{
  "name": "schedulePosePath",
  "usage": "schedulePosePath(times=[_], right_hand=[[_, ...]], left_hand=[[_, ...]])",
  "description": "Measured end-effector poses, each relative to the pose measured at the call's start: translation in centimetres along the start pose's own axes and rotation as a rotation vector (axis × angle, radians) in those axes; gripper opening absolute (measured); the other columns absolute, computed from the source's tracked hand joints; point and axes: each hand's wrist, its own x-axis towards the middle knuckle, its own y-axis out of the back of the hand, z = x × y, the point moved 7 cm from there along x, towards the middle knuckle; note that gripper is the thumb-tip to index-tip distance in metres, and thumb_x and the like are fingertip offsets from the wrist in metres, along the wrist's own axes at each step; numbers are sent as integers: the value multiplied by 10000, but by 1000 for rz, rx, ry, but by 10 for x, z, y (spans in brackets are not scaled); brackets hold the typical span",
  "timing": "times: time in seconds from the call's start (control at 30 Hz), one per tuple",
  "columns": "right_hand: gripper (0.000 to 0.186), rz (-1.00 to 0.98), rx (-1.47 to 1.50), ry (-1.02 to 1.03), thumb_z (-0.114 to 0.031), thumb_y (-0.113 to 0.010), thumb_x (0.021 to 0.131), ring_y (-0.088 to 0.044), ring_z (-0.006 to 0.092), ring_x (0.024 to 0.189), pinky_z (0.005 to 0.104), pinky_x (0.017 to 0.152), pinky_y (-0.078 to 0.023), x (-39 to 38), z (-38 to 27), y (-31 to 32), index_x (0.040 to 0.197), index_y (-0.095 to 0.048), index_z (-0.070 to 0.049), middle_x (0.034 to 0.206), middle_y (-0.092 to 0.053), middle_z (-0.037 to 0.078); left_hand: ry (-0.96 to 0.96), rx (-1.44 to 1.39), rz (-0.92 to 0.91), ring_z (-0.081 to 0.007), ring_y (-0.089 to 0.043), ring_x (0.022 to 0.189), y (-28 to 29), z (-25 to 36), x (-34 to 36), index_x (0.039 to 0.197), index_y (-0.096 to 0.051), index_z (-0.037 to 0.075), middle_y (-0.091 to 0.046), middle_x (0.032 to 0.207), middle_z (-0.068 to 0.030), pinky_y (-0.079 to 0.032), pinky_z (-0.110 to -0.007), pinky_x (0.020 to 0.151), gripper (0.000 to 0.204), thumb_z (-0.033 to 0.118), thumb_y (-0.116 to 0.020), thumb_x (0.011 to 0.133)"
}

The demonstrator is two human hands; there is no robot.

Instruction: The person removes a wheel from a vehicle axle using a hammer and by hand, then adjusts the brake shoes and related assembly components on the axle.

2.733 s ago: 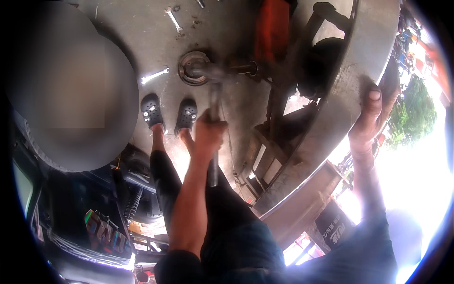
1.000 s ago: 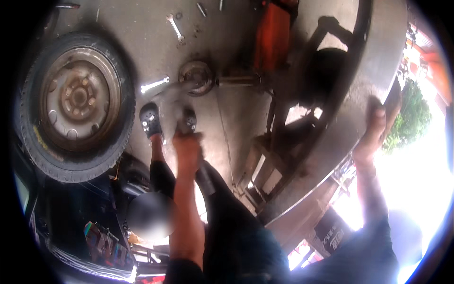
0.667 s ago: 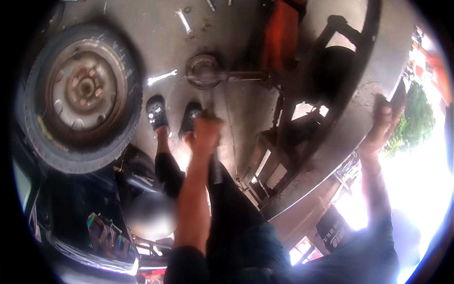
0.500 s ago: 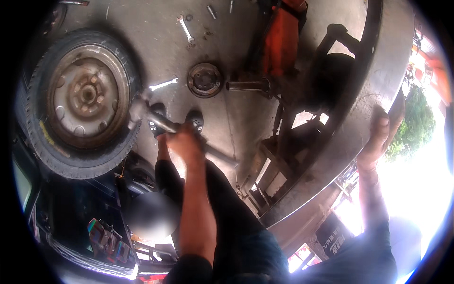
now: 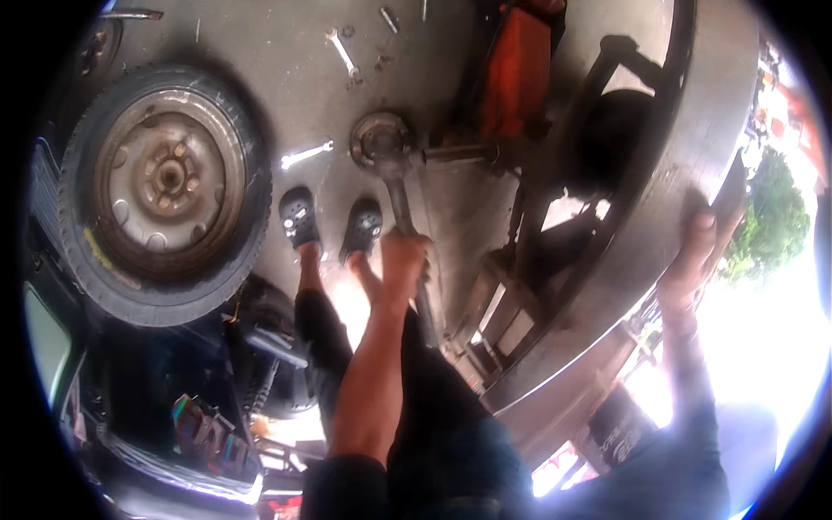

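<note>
My left hand is closed around a long metal bar. The bar's far end rests on a round rusty hub that sits on the end of an axle above the concrete floor. My right hand grips the edge of a curved grey vehicle body panel off to the right. My two feet in black shoes stand just below and left of the hub.
A removed wheel with a tyre lies on the floor at the left. Loose wrenches lie near the hub and further back. An orange jack stands behind the axle. Dark vehicle parts crowd the lower left.
Half a second ago the bar was swung out to the left, toward the wheel. Now its end is back on the hub. My right hand has stayed on the body panel.
</note>
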Motion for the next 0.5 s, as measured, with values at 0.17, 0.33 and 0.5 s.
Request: schedulePosePath(times=[0.17,0.33,0.5], right_hand=[[742,-39,-126,111,-500,-405,956,-336,307,1317,438,1040,-341,-5,-2,1,1445,-227,29,1435,-304,221],[757,9,36,-6,-499,-449,944,-345,298,1307,437,1058,-320,-1,1,-5,1443,-235,28,1431,-310,213],[774,-45,9,-9,-483,-490,933,-331,293,1313,433,1081,-292,-4,13,10,1452,-217,22,1450,-293,202]], left_hand=[[-343,226,526,-175,-472,388,-29,73,-28,897,-573,33,-530,599,-51,-399,-318,350,176,151,-628,780],[33,118,100,-210,-587,564,-54,21,-13,998,-548,-2,-558,692,-76,-476,-340,482,348,309,-577,848],[-212,400,308,-172,-599,620,-80,78,1,1063,-540,27,-626,803,-97,-475,-303,436,343,40,-667,745]])
